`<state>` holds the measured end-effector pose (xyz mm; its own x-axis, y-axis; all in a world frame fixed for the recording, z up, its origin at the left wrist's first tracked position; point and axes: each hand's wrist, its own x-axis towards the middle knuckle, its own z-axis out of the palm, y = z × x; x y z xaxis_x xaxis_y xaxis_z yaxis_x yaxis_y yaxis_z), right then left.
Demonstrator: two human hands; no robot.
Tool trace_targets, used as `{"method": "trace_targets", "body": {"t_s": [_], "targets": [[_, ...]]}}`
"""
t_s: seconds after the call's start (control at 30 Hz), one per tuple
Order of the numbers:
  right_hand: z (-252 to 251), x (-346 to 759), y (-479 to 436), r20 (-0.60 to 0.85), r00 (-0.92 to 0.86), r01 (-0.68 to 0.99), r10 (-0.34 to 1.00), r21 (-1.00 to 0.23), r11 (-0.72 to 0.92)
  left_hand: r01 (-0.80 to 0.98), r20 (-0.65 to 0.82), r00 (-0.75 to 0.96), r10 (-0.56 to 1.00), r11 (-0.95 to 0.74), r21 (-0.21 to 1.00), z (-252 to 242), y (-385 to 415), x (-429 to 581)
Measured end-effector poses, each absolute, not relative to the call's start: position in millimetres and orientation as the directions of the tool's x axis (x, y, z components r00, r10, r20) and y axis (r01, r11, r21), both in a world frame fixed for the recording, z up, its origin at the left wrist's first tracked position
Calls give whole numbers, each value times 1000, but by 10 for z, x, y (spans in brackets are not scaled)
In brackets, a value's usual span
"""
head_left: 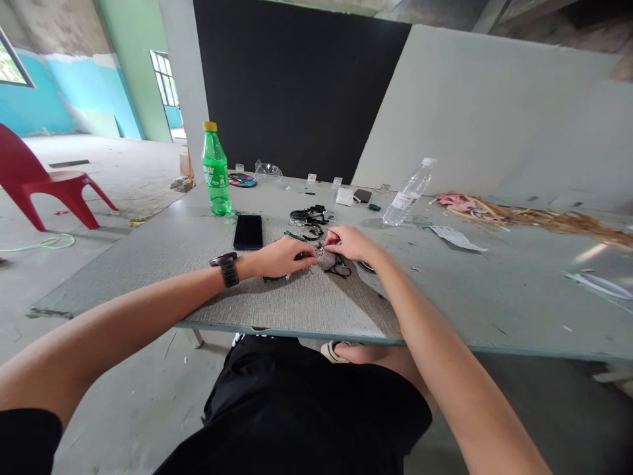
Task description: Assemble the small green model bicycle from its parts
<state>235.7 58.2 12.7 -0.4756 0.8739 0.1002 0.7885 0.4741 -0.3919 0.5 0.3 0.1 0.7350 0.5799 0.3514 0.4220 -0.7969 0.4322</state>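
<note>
"What does the piece look like?"

"The small part [320, 252] is pale and shiny, too tiny to make out, between the two hands, with a black loop [339, 268] just beside it."

"And the fingers?"

"Left hand [289, 256]: curled, tips close together at the part. Right hand [352, 243]: thumb and forefinger nearly meeting there too — whether either pinches it, I can't tell."

"Around them?"

"A red chair [64, 181] on the floor; then, on the grey worktop [277, 303], a green bottle [216, 173], a dark phone [248, 232] and — farther right — a clear bottle [406, 196]."
</note>
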Motion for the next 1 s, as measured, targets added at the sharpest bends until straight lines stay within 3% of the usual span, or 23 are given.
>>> {"method": "trace_targets", "body": {"t_s": [0.3,0.53,0.73,1.0], "targets": [[163,2338,568,273,-435,710,858,-483,513,424,353,727,589,-789,443,21,-22,4],[184,2327,572,410,-325,696,852,-506,509,418,351,654,670,-707,570,21,-29,3],[236,2298,523,414,-341,580,844,-614,535,431,415,564,713,-684,589,35,-39,-1],[174,2280,535,306,-441,674,844,-508,536,468,494,472,730,-682,562,7,-16,12]]}}
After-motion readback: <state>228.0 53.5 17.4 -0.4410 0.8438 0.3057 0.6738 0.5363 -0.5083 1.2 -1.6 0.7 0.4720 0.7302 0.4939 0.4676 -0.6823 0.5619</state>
